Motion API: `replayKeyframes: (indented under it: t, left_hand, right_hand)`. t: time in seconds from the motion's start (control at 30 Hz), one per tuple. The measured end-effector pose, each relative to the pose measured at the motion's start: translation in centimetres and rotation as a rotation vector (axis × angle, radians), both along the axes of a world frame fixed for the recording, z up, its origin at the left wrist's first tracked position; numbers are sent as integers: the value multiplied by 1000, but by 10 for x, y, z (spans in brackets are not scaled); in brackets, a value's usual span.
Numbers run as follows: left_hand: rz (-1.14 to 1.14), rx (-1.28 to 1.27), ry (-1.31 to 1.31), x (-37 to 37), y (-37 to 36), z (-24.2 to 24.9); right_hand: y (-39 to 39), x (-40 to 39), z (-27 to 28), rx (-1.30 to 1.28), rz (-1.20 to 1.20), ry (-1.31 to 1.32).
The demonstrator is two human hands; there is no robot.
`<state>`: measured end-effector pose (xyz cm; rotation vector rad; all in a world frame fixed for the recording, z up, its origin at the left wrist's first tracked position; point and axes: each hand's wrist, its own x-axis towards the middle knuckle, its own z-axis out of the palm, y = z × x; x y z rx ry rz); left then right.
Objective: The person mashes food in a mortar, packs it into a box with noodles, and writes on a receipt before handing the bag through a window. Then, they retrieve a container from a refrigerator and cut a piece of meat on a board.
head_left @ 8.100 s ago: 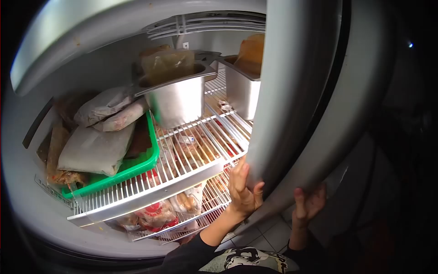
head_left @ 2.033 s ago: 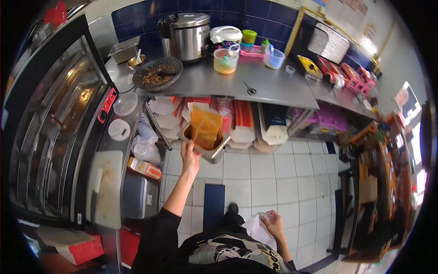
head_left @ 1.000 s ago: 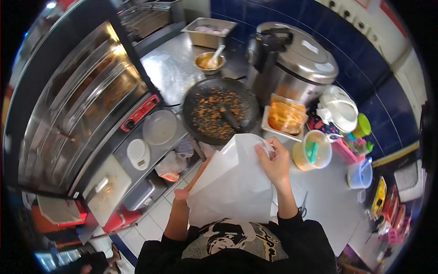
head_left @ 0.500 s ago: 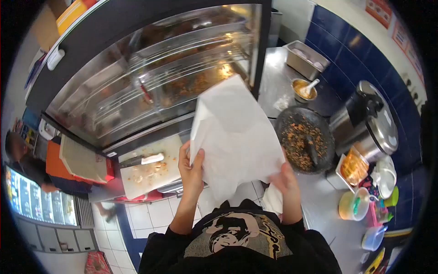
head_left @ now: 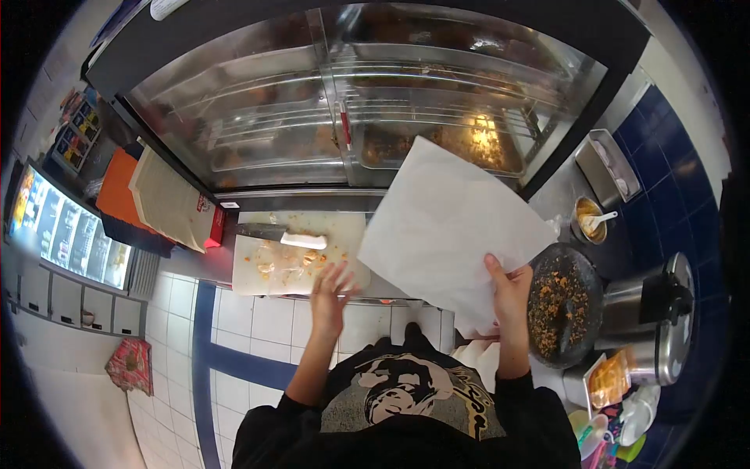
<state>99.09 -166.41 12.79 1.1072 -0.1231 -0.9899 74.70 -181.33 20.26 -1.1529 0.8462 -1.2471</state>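
Note:
A sheet of white paper (head_left: 453,223) hangs in front of me, held near its lower right by my right hand (head_left: 512,293), thumb on top and fingers behind. My left hand (head_left: 330,301) is apart from the paper, fingers spread, holding nothing. It hovers by the lower edge of a white cutting board (head_left: 355,234). On that board lie a knife (head_left: 303,240) with a white handle and several food scraps (head_left: 269,266). To the right of my right hand stands a dark stone mortar (head_left: 564,305) with brown crumbly food inside.
A glass-fronted display cabinet (head_left: 336,184) with food trays spans the back. At right are a metal bowl with a white spoon (head_left: 591,220), a steel container (head_left: 605,168) and a large steel cooker (head_left: 664,313). Boxes (head_left: 172,191) stand at left.
My left hand has let go of the paper and moved down, its fingers opening. My right hand now grips the sheet. The view has turned, so the cabinet and board sit further right.

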Motion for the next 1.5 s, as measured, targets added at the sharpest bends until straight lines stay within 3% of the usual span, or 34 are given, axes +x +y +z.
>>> replayKeyframes:
  t: [0.07,0.1,0.13,0.2,0.27,0.33,0.5,0.57,0.6,0.67,0.7,0.77,0.9,0.97,1.03,1.07,1.1,1.13,1.17,1.2,1.27,1.3,1.33,1.4,1.43,1.47,1.5]
  left_hand:
    - [-17,-109,-203,20,-6,-3]
    - [-129,-271,-241,26,-10,5]
    - [-125,-271,-242,28,-20,9]
    - [-500,-551,-258,24,-40,12]
    - [-540,-540,-159,16,-53,5]
    - [-556,197,-532,13,-68,9]
    - [-339,-132,-633,13,-50,76]
    - [-431,-14,-1056,28,-38,103]
    - [-430,-19,-1060,32,-37,115]
    - [-254,-550,-1184,35,-39,136]
    - [-250,-553,-1186,34,-45,148]
    - [-427,-796,-1054,37,-64,171]
    - [-408,-681,-921,56,-88,196]
    - [-565,-731,-536,40,-98,233]
    - [-511,-694,-578,30,-105,250]
    - [-459,-652,-614,28,-109,256]
    - [-380,-567,-836,30,-116,257]
    - [-377,-574,-841,29,-121,260]
    - [-247,-586,-973,25,-127,262]
    - [-114,-594,-1098,22,-131,263]
    - [-55,-623,-1170,23,-136,261]
    - [-17,-625,-1241,25,-137,258]
    - [20,-626,-1312,26,-138,257]
    - [77,-594,-1378,27,-140,255]
    - [139,-556,-1446,27,-141,254]
    - [134,-559,-1443,26,-137,253]
    - [-17,-588,-1123,24,-129,251]
  right_hand:
    - [-13,-7,21,-42,294,146]
    - [-18,-7,27,-44,297,145]
    - [-22,-5,33,-71,406,149]
    - [-31,-2,37,-101,513,152]
    - [-39,-4,35,-43,648,222]
    - [-48,-15,30,-43,610,243]
    - [-67,-59,43,16,586,269]
    - [-71,-73,55,-256,499,433]
    - [-71,-76,63,-261,495,432]
    - [-74,-77,79,-749,380,260]
    - [-77,-76,85,-900,343,247]
    - [-81,-65,109,-1013,329,258]
    - [-100,-58,142,-1262,292,243]
    - [-109,-52,163,-1363,216,294]
    - [-119,-48,178,-1476,134,380]
    - [-121,-44,185,-1486,130,376]
    - [-122,-39,191,-1415,141,359]
    - [-125,-35,197,-1342,152,344]
    - [-146,-46,188,-1218,307,383]
    - [-146,-43,187,-1220,305,385]
    - [-142,-36,185,-404,849,-311]
    - [-146,-32,174,-284,911,-419]
    - [-141,-27,169,-285,905,-418]
    - [-124,-8,161,-264,515,-192]
    - [-123,-1,156,-636,334,66]
    - [-120,1,157,-634,329,69]
    - [-116,2,159,-584,324,9]
